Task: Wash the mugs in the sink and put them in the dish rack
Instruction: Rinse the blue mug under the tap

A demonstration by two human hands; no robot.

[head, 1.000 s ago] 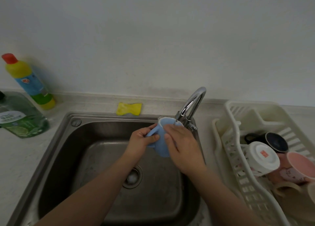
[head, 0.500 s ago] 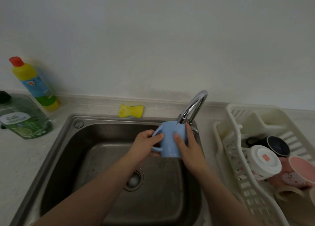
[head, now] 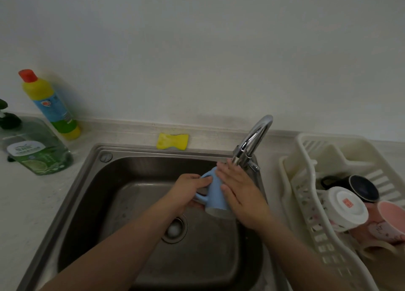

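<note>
Change since half a second ago: the blue mug [head: 215, 194] was upright under the spout with its handle to the left; it is now tipped over, mouth facing near and down, base pointing far toward the faucet [head: 252, 143]. The right hand, earlier wrapped round the mug's right side, is now laid flat against it.

Near: both forearms reach in from the near edge over the steel sink [head: 92, 181]; the drain sits below and between them.

Left hand [head: 188, 188]: fingers curled, gripping the mug at its handle, thumb across the upper part of the handle loop.

Right hand [head: 241, 192]: fingers straight and together, palm pressed on the mug's right wall, fingertips reaching up beside the faucet spout. Not gripping; it rests flat on the mug.

Mug is held over the sink basin, right of centre, just below the spout. Whether water is running cannot be told.

Right: cream dish rack [head: 291, 181] on the counter, holding a white mug [head: 344, 207], a dark mug [head: 361, 187] farther back and a pink mug [head: 388, 222] at the right edge.

Far: yellow sponge [head: 172, 141] on the ledge behind the sink. Far left: green soap bottle [head: 39, 152], and a yellow bottle [head: 50, 104] with red cap against the wall.
</note>
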